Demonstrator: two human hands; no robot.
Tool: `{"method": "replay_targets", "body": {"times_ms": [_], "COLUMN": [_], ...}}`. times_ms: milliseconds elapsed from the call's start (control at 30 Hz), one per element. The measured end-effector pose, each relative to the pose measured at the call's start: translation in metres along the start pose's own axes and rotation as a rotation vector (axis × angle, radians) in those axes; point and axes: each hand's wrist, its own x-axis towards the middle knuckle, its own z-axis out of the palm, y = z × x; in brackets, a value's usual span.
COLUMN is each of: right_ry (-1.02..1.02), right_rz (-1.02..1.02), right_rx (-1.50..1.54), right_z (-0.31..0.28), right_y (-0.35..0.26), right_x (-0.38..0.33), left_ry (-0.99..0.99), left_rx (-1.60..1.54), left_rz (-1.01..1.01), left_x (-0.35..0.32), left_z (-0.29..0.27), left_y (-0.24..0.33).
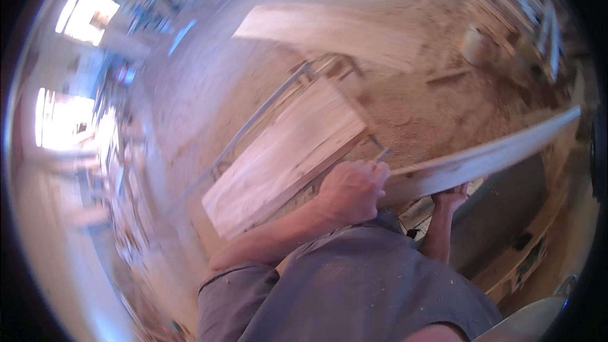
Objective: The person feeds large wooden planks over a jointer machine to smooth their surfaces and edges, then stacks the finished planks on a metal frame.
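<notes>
A long wooden plank (481, 163) stretches out to my right, tilted on its edge. My left hand (356, 191) is closed on its near end, knuckles up. Below the plank's lower edge, my right hand (451, 196) grips it from underneath; the plank hides part of those fingers. To the left of my left hand, a thick pale board (288, 152) lies across a low metal stand (266, 109).
Another wide board (323, 28) lies farther ahead on the sawdust-covered floor (418, 114). A pale bucket-like container (474, 45) and a short wood strip (447, 76) are at the far right. A dark grey panel-like surface (500, 221) sits beside my right arm.
</notes>
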Motion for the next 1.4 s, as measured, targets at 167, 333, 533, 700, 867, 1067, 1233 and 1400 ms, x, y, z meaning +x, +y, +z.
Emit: {"method": "replay_targets", "body": {"times_ms": [167,333,533,700,867,1067,1233,1400], "right_ry": [-0.042,-0.195,-0.358,-0.572,-0.689,-0.721,-0.895,-0.680], "right_rz": [0.077,0.037,0.000,0.292,0.622,0.999,1.105,1.120], "right_rx": [-0.097,-0.453,-0.761,-0.983,-1.171,-1.237,-1.383,-1.664], "right_z": [-0.083,-0.110,-0.126,-0.143,-0.178,-0.240,-0.296,-0.364], "right_y": [0.048,0.109,0.201,0.275,0.372,0.462,0.542,0.597], "right_x": [-0.069,-0.172,-0.225,-0.251,-0.267,-0.344,-0.331,-0.356], "left_ry": [0.069,0.215,0.449,0.646,0.783,0.900,0.860,1.024], "left_rx": [-0.086,-0.224,-0.304,-0.339,-0.389,-0.330,-0.419,-0.669], "left_rz": [-0.082,-0.278,-0.531,-0.796,-1.127,-1.443,-1.612,-1.650], "left_x": [-0.163,-0.322,-0.474,-0.562,-0.626,-0.668,-0.714,-0.772], "left_z": [0.025,0.036,0.063,0.106,0.119,0.150,0.190,0.228], "left_y": [-0.029,-0.078,-0.097,-0.081,-0.033,-0.006,-0.031,-0.048]}}
